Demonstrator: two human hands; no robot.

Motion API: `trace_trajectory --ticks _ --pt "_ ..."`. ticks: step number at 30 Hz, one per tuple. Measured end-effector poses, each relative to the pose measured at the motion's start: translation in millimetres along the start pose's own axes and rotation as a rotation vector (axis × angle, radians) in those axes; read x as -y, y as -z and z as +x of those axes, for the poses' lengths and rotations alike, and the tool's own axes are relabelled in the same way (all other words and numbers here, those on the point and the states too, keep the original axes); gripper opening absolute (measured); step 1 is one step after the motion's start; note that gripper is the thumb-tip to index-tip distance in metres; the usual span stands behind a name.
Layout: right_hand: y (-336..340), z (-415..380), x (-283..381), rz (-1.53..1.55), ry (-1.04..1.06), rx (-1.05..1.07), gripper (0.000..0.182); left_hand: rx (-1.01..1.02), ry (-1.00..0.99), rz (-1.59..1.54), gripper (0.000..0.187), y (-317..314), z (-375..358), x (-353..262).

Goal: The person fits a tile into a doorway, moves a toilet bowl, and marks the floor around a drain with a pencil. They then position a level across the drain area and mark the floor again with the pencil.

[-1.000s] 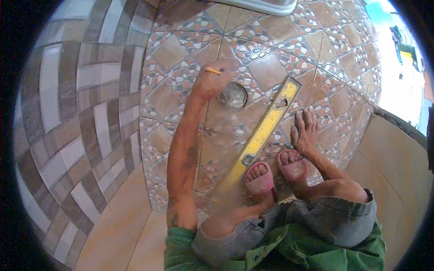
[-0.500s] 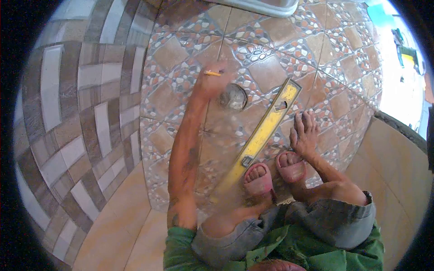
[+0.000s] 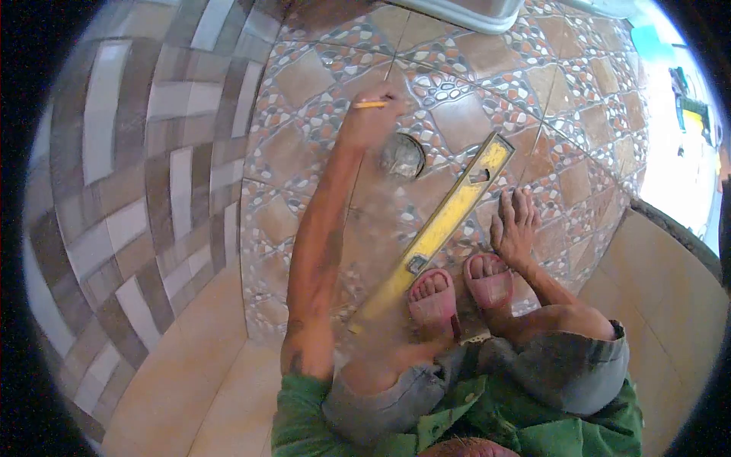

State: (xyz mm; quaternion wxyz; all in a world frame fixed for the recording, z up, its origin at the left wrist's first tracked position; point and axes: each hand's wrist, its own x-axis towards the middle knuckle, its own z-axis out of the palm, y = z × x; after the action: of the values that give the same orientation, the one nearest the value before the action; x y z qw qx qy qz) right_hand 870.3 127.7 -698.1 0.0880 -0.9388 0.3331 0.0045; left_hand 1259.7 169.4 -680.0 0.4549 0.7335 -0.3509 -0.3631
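My left hand (image 3: pixel 373 118) is closed on a thin yellow-orange pencil (image 3: pixel 370 105), slightly blurred, low over the patterned tile floor. Just below that hand is a round grey drain hole (image 3: pixel 402 158) set in the tiles. A yellow spirit level (image 3: pixel 449 217) lies diagonally on the floor, its far end up and to the right; its near end is blurred by my left knee. My right hand (image 3: pixel 515 228) rests open on the tiles, fingers spread, to the right of the level. Neither hand touches the level.
My feet in pink slippers (image 3: pixel 432 298) stand beside the level. A wall of brown and white tiles (image 3: pixel 106 114) rises on the left. A white tub-like edge (image 3: pixel 487 23) sits at the top. Cream tiles (image 3: pixel 647 297) with a raised edge are at the right, near a bright opening.
My left hand has moved slightly forward with the pencil. The view has shifted a little. My right hand stays on the floor, and the level lies where it was.
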Motion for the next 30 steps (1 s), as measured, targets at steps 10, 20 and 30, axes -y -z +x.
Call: trace_trajectory --ticks 10,20,30 --pt "47 42 19 0.404 -0.121 -0.073 0.055 0.014 0.212 0.47 0.067 1 -282 6" --pt "20 139 -5 0.465 -0.084 -0.107 0.034 -0.167 0.514 0.785 0.07 -83 -450 52" --pt "23 282 15 0.675 0.108 -0.088 0.057 -0.34 0.544 0.551 0.068 -91 -379 44"
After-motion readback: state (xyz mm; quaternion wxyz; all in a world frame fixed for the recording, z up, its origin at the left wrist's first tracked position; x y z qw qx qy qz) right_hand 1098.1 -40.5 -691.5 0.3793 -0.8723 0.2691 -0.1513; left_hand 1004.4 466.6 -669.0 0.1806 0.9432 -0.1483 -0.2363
